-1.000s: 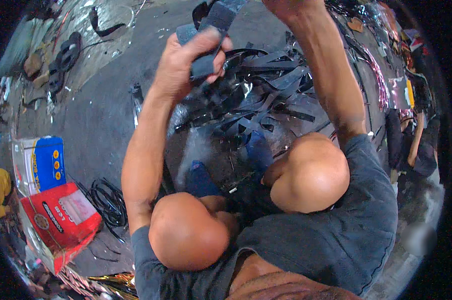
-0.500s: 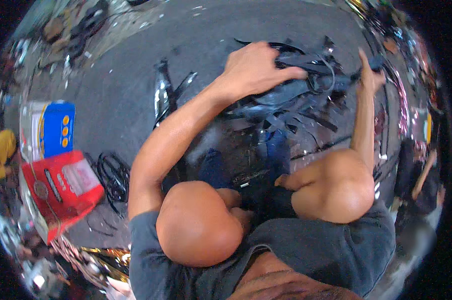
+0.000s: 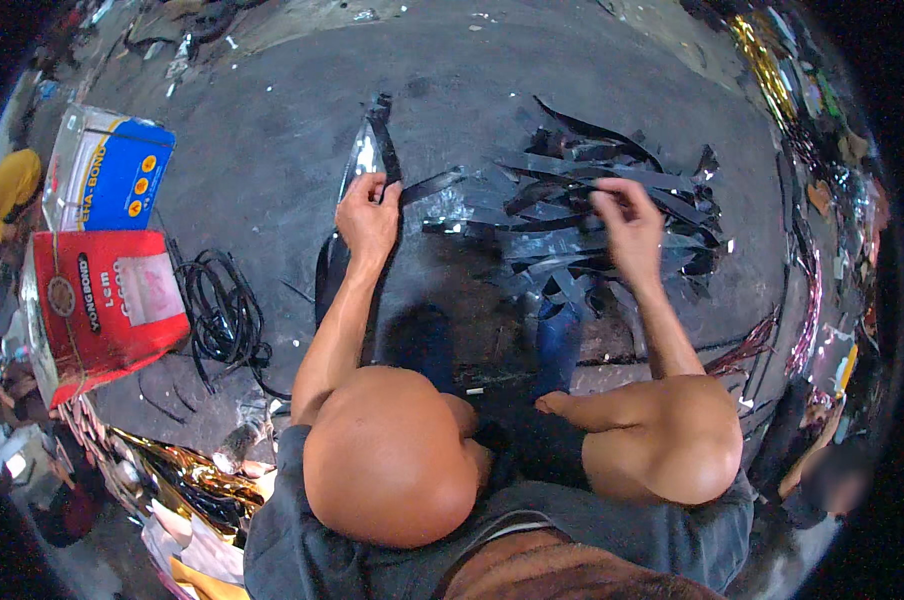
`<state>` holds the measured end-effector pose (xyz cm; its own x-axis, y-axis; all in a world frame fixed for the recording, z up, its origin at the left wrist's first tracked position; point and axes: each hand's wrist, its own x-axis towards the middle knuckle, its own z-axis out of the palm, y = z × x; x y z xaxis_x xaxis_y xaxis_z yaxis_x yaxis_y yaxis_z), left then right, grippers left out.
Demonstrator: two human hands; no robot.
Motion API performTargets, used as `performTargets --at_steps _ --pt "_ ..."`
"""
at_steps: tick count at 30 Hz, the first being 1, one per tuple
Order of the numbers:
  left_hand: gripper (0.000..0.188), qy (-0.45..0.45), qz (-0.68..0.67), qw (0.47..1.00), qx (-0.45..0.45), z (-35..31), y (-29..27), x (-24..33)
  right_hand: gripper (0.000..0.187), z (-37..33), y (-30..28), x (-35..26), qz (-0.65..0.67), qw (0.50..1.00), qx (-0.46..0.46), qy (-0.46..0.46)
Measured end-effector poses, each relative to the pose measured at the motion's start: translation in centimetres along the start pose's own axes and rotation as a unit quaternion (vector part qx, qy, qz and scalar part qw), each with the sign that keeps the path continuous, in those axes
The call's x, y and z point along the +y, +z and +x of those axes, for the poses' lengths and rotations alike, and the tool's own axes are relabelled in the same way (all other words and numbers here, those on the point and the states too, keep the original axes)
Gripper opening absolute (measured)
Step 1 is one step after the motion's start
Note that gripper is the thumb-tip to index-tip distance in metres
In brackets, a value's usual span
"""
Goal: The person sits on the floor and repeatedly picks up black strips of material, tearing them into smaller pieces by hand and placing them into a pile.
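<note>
Past our two bare knees, our left hand pinches one long glossy black strip lying on the grey floor. Our right hand closes its fingers on a strip in the pile of black strips, shiny and tangled. Two cartons lie left: one red carton, one blue carton.

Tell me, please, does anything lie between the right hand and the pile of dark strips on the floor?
Nothing visible does. The right hand is already down on the pile of dark strips, its fingers touching a strip on top. The left hand holds a separate strip beside the pile.
</note>
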<state>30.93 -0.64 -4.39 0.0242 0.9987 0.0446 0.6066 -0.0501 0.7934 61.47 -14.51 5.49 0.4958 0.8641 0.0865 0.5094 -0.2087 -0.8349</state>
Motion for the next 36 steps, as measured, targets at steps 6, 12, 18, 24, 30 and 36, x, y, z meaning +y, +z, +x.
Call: performTargets --at_steps 6,12,18,24,30,36 --pt "0.008 -0.076 -0.38 0.887 -0.25 -3.1 0.8 11.6 0.028 -0.4 4.3 -6.5 0.213 0.94 -0.181 0.196" --pt "0.006 -0.115 -0.371 0.854 -0.345 -5.1 0.1 15.2 0.025 0.5 3.9 -6.6 0.32 0.894 -0.218 0.226" --pt "0.006 -0.142 -0.393 0.808 -0.416 -4.8 -1.6 14.8 0.015 3.2 0.1 -7.1 0.094 0.968 -0.156 0.174" --pt "0.003 -0.124 -0.338 0.876 -0.321 -3.0 -4.7 13.6 0.023 9.3 -8.8 0.9 0.133 0.974 0.151 0.107" --pt "0.013 0.016 -0.273 0.935 -0.226 -3.3 -1.6 14.8 0.054 1.5 -0.5 -7.0 0.348 0.854 -0.221 0.317" --pt "0.027 0.415 -0.068 0.906 -0.045 -3.3 -2.1 15.0 0.063 3.4 -1.4 -6.6 0.515 0.72 -0.284 0.368"
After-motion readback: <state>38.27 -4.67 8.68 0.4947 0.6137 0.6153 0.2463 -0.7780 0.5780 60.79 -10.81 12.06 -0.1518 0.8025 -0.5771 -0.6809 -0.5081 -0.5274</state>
